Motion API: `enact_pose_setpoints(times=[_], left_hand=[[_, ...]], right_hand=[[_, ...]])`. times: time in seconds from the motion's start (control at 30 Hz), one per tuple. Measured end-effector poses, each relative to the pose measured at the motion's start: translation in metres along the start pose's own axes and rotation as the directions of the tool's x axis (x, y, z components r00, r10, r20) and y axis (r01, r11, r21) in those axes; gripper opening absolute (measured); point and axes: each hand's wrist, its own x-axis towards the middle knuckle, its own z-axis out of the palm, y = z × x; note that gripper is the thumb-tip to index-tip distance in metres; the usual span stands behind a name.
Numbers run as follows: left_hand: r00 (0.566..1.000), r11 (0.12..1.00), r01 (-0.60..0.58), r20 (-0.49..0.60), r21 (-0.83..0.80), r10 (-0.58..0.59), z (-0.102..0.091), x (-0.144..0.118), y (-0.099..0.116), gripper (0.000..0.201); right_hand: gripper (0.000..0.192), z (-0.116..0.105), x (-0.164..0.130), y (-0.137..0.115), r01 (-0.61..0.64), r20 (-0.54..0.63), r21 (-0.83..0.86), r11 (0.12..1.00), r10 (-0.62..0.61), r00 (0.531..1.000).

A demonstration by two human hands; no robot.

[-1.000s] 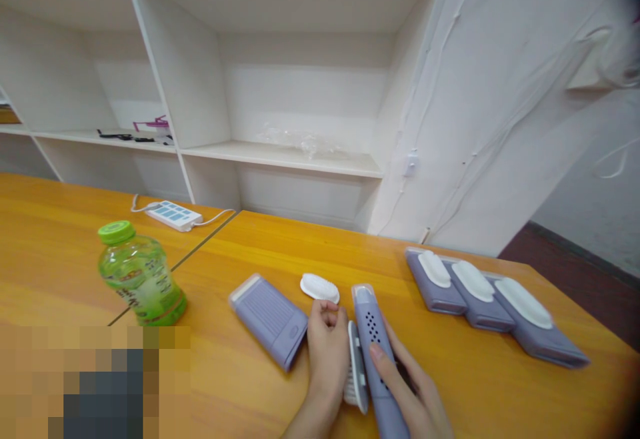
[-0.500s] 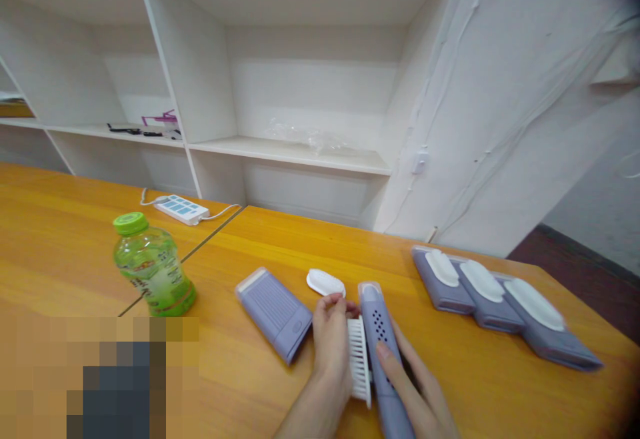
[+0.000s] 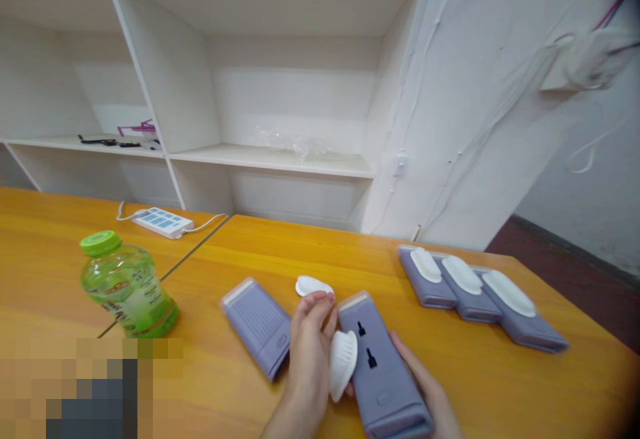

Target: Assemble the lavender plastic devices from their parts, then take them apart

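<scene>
While the left hand (image 3: pixel 307 345) pinches a small white brush insert (image 3: pixel 343 363) between thumb and fingers, the piece sits just at the hand's right edge, its oval face turned toward the camera and its far side touching the purple case (image 3: pixel 380 372). That case lies flat on the orange table (image 3: pixel 480 385) with two black slots showing on its upper face. The right hand (image 3: pixel 433 395) cups the case from underneath and from the right, fingers closed along its edge; only part of that hand shows. Just left of the left hand lies a second purple case (image 3: pixel 257 325) with a ribbed face, close to the wrist but not touched. Beyond the fingertips rests a loose white insert (image 3: pixel 313 285). Farther right, well apart, three purple cases topped with white inserts (image 3: pixel 480 292) lie in an overlapping row. A green bottle (image 3: pixel 127 285) stands at left, with a power strip (image 3: pixel 163 222) behind it.
</scene>
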Motion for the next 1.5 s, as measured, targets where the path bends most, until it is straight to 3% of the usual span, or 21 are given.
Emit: enact_pose_setpoints(times=[0.07,0.13,0.23,0.3,0.37,0.43,0.5,0.63,0.7,0.8,0.93,1.1,1.2,1.33,1.4,1.5], left_hand=[[0.998,0.979,-0.005,0.065,0.203,-0.008,-0.006,-0.001,-0.003,0.023],[0.991,0.903,0.004,0.117,0.429,-0.060,-0.011,-0.004,-0.006,0.032],[0.961,0.778,-0.118,0.267,0.617,-0.066,-0.017,-0.010,-0.003,0.047],[0.912,0.701,-0.218,0.397,0.679,-0.100,-0.022,-0.012,0.005,0.054],[0.850,0.563,-0.299,0.483,0.770,-0.209,-0.027,-0.013,0.016,0.072],[0.798,0.374,-0.386,0.509,0.843,-0.324,-0.033,-0.011,0.027,0.097],[0.750,0.239,-0.461,0.519,0.854,-0.410,-0.038,-0.006,0.033,0.106],[0.611,0.223,-0.606,0.626,0.764,-0.485,-0.043,0.009,0.026,0.091],[0.563,0.210,-0.639,0.636,0.740,-0.528,-0.041,0.013,0.017,0.082],[0.568,0.141,-0.630,0.576,0.764,-0.588,-0.032,0.009,0.009,0.070],[0.583,0.120,-0.637,0.577,0.762,-0.572,-0.017,-0.004,0.014,0.060],[0.693,-0.008,-0.538,0.437,0.843,-0.573,-0.006,-0.015,0.013,0.084],[0.684,0.026,-0.517,0.431,0.856,-0.589,-0.002,-0.017,0.005,0.087],[0.636,0.126,-0.577,0.541,0.807,-0.550,0.001,-0.018,0.006,0.077],[0.620,0.121,-0.611,0.568,0.782,-0.541,0.002,-0.019,0.007,0.072],[0.688,0.011,-0.592,0.512,0.806,-0.514,0.000,-0.018,-0.005,0.072]], right_hand=[[0.055,0.004,-0.003,0.000,0.009,0.036,0.012,1.000,-0.010,0.999],[0.056,0.004,-0.004,-0.003,0.037,0.056,0.019,0.999,-0.038,0.998],[0.060,-0.004,-0.001,-0.009,0.123,0.002,0.029,0.992,-0.124,0.992],[0.062,-0.013,0.001,-0.015,0.192,-0.041,0.029,0.981,-0.191,0.981],[0.063,-0.021,0.001,-0.024,0.246,-0.059,0.036,0.969,-0.244,0.968],[0.060,-0.029,0.002,-0.034,0.281,-0.059,0.062,0.958,-0.278,0.959],[0.055,-0.036,0.004,-0.044,0.287,-0.047,0.108,0.952,-0.283,0.958],[0.047,-0.047,0.010,-0.052,0.199,0.014,0.167,0.965,-0.205,0.979],[0.048,-0.047,0.010,-0.051,0.244,0.012,0.176,0.954,-0.250,0.968],[0.051,-0.040,0.007,-0.047,0.311,-0.001,0.147,0.939,-0.314,0.949],[0.050,-0.029,0.000,-0.045,0.289,0.021,0.082,0.954,-0.292,0.956],[0.065,-0.037,0.003,-0.043,0.354,-0.054,0.032,0.935,-0.352,0.934],[0.065,-0.046,0.008,-0.042,0.404,-0.109,0.023,0.914,-0.400,0.910],[0.063,-0.049,0.010,-0.040,0.407,-0.119,0.021,0.913,-0.402,0.908],[0.060,-0.048,0.009,-0.039,0.418,-0.108,0.024,0.908,-0.413,0.904],[0.057,-0.047,0.008,-0.037,0.426,-0.090,0.041,0.904,-0.421,0.903]])
